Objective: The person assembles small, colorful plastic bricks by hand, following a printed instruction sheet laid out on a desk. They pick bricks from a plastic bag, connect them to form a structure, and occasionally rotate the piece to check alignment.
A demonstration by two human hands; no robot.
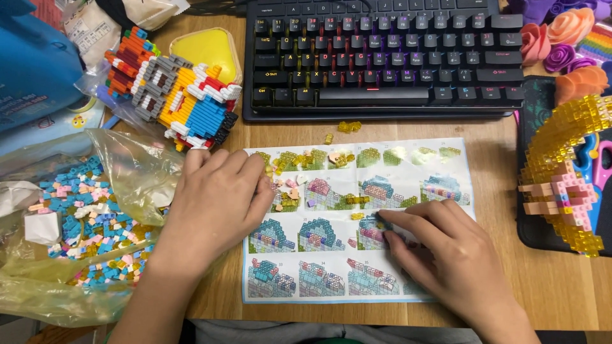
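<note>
An instruction sheet (pixel 331 280) of glossy paper lies flat on the wooden surface (pixel 548 286), just in front of a black keyboard (pixel 382 57). It shows rows of coloured block-building steps, with tiny yellow and pink bricks (pixel 290 191) scattered on its upper part. The left hand (pixel 220 197) rests palm down at the sheet's left edge, fingers curled toward the small bricks; whether its grip holds one I cannot tell. The right hand (pixel 446 255) lies flat on the sheet, fingers together and pressing, holding nothing. A crinkled clear bag (pixel 127 165) of bricks sits left.
</note>
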